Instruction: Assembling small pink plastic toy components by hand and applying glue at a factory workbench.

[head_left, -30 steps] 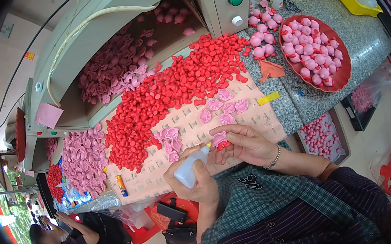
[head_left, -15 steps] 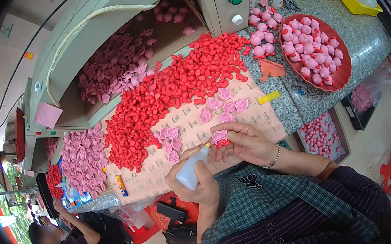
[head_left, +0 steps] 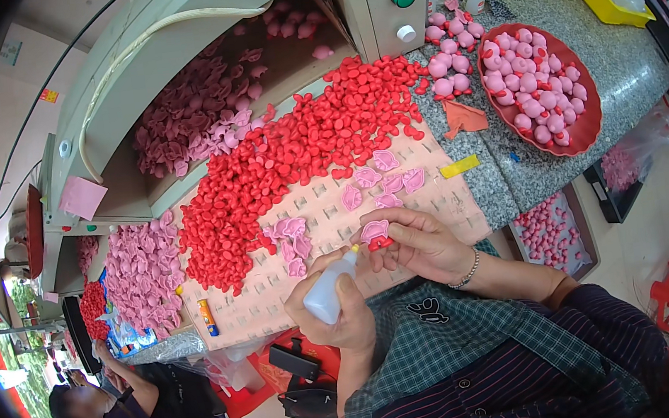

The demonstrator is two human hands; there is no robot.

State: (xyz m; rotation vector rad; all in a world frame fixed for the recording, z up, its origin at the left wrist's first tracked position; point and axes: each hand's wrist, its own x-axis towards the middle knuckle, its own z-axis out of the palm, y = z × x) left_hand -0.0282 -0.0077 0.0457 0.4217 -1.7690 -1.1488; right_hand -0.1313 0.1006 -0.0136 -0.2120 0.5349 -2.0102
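My left hand (head_left: 355,317) is wrapped around a translucent squeeze bottle (head_left: 325,300) with a yellow tip. The tip points at a small pink moulded piece (head_left: 374,231), close beside it; whether they touch I cannot tell. Pinched between the fingertips of my right hand (head_left: 430,249), that piece has a red part (head_left: 380,243) at its lower edge. Just beyond my hands, several loose pink pieces (head_left: 367,177) lie on the pale pink mat (head_left: 322,210), and more pink pieces (head_left: 292,237) are grouped to the left.
A heap of red parts (head_left: 292,139) spreads along the mat before the grey machine (head_left: 116,94). Farther left lies a pink pile (head_left: 142,274). A red bowl (head_left: 588,132) of pink-and-red figures stands at right. A glue stick (head_left: 207,317) lies near the front edge. Another person (head_left: 138,409) works at left.
The bottle in my left hand has shifted very slightly to the right and up. My right hand keeps nearly the same place with the pink piece.
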